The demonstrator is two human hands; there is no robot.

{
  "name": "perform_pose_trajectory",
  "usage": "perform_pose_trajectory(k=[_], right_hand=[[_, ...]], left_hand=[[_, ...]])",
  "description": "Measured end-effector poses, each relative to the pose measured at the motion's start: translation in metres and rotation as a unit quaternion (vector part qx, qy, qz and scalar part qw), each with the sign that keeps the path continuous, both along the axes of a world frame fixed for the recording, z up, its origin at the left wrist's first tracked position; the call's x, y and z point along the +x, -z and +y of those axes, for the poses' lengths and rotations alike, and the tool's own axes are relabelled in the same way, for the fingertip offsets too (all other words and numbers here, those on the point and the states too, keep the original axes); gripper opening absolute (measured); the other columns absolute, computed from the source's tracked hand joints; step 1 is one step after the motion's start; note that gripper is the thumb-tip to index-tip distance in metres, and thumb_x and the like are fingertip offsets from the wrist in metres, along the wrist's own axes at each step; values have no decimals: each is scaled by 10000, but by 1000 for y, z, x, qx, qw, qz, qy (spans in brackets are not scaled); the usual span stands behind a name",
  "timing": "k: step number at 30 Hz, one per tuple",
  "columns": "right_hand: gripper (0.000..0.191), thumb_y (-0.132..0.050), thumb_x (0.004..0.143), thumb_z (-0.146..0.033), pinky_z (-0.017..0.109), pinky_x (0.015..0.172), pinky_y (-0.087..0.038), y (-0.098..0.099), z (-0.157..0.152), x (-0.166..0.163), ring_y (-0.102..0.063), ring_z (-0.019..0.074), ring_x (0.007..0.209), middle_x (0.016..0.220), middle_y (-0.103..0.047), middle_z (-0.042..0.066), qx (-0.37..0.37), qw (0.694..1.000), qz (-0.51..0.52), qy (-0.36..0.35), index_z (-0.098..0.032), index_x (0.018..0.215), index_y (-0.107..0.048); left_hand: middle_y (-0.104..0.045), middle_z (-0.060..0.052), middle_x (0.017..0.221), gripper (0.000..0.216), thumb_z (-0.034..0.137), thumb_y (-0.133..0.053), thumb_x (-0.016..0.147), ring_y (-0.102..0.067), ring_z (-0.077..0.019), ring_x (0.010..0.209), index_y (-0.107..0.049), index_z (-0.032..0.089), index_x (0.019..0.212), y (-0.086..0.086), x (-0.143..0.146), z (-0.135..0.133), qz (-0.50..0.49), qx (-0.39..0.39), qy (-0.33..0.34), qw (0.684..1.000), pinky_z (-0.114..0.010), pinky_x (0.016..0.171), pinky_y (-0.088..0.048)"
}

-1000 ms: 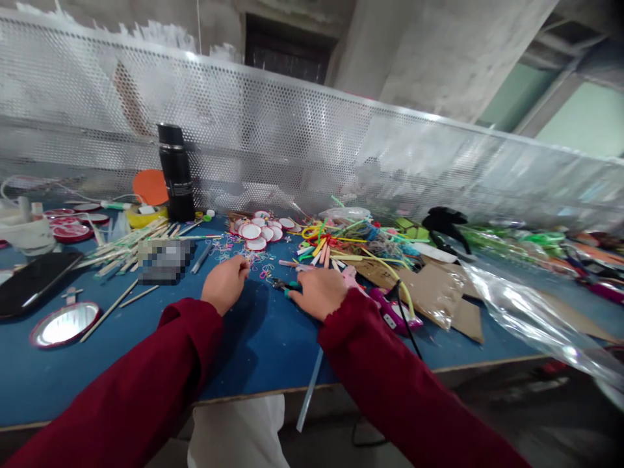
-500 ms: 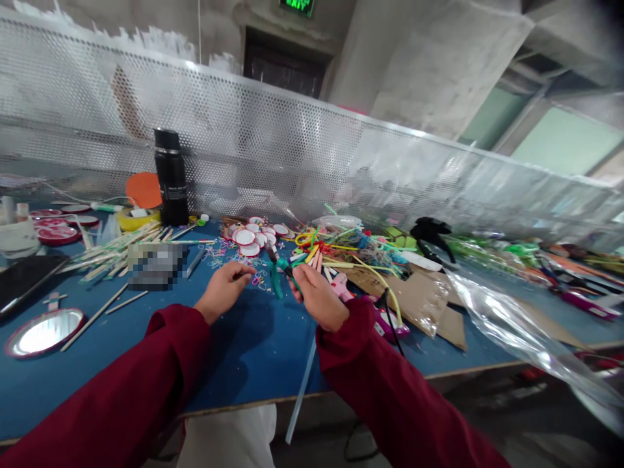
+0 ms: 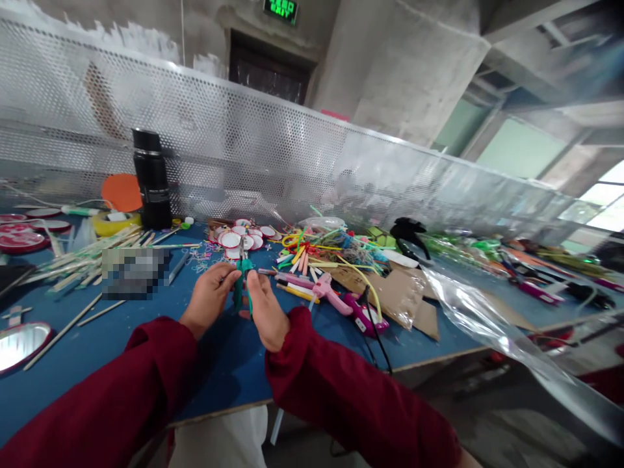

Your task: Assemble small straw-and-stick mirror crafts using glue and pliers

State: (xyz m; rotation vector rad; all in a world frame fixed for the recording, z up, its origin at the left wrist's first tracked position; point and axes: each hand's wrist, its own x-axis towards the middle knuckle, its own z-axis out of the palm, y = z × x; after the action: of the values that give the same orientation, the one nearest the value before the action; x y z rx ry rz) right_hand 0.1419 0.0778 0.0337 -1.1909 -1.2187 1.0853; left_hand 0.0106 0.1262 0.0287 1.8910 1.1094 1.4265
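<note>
Teal-handled pliers (image 3: 246, 265) stand nearly upright over the blue table, jaws pointing away from me. My right hand (image 3: 267, 309) is closed around their handles. Close on their left, my left hand (image 3: 208, 300) has thumb and fingers pinched together; anything between them is too small to make out. Beyond the jaws lies a heap of round white discs with red rims (image 3: 231, 240). Small coloured wire-like loops (image 3: 197, 259) are scattered left of it. A pink and purple glue gun (image 3: 336, 297) rests right of my right hand.
Thin wooden sticks (image 3: 92, 260) and a black bottle (image 3: 152, 182) are at the left. Tangled coloured cords (image 3: 355, 247), flattened cardboard (image 3: 394, 292) and clear plastic film (image 3: 468, 318) spread over the right side. A perforated metal screen (image 3: 292, 156) closes off the back.
My right hand has brought the pliers left, beside my left hand, and turned them more upright. The whole view has shifted, so the table's things appear farther left.
</note>
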Motion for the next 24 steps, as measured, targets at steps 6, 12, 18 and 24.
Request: perform_pose_trajectory(k=[6,12,18,24], right_hand=[[565,-598,808,-734,289,632,-515,-19,-2,10,-663,158,749,962,-679,27,-103,986,47,-126,-247,1091,-571],[552,-513,851,-753,292,609,-527,-47,18,49,-664,149,622,834,-686,22,-100,982,-47,-155,-232,1030,-550],[519,-580,864,-673,297,755,-481,-74,101,92,-668,199,854,938,-709,66,158,851,-500,27,-190,1049,-626],[547,-771,765,-550,369,968,-422,-64,172,122,-615,273,1158,1217,-691,76,159,664,-730,-36,-264,1211,-632]], left_hand=[[-647,-59,850,334,454,-525,876,-589,-180,747,-677,172,781,-4,0,-4,-51,-33,16,998,-299,681,-501],[-693,-75,889,377,453,-569,840,-611,-190,784,-731,143,978,5,-4,7,-94,-100,-18,990,-290,671,-500],[-730,-65,935,262,322,-565,837,-635,-215,897,-760,193,956,16,-6,12,46,-40,-19,998,-329,832,-478],[-687,-3,765,391,325,-629,788,-621,-180,686,-624,170,1146,23,-7,14,30,-138,14,990,-282,649,-454]])
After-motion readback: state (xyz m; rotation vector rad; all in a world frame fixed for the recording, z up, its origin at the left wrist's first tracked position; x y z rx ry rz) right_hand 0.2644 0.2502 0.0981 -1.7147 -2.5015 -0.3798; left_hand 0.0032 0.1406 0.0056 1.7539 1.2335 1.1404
